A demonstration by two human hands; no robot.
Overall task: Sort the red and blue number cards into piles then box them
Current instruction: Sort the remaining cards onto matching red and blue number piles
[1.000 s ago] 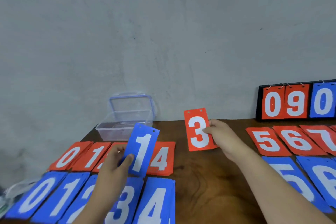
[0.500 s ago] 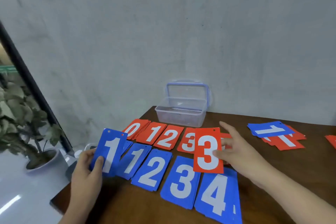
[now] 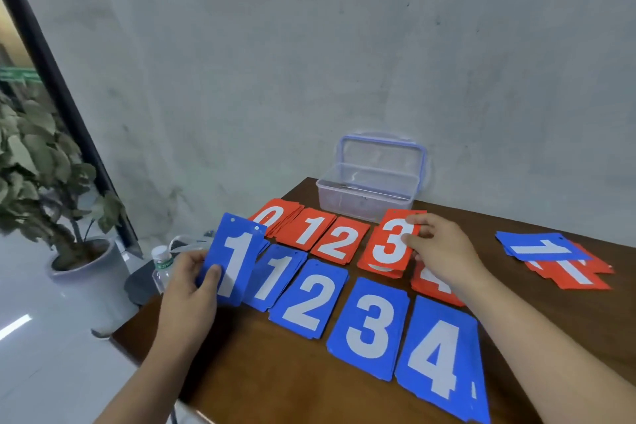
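- right hand [image 3: 444, 251] has carried the red 3 card [image 3: 385, 237] back over the red 3 pile [image 3: 380, 268], pinching its edge.
- left hand [image 3: 189, 293] grips the blue 1 card [image 3: 237, 251], raised beside the blue 1 pile [image 3: 277, 272].
- sloppy drop could skew a stack.

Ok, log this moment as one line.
left hand: holds blue 1 | right hand: holds red 3 over red 3 pile | box: open | stage: sorting

Hands [image 3: 192, 289] hold blue 1 [image 3: 234, 260]; red 3 [image 3: 392, 241]
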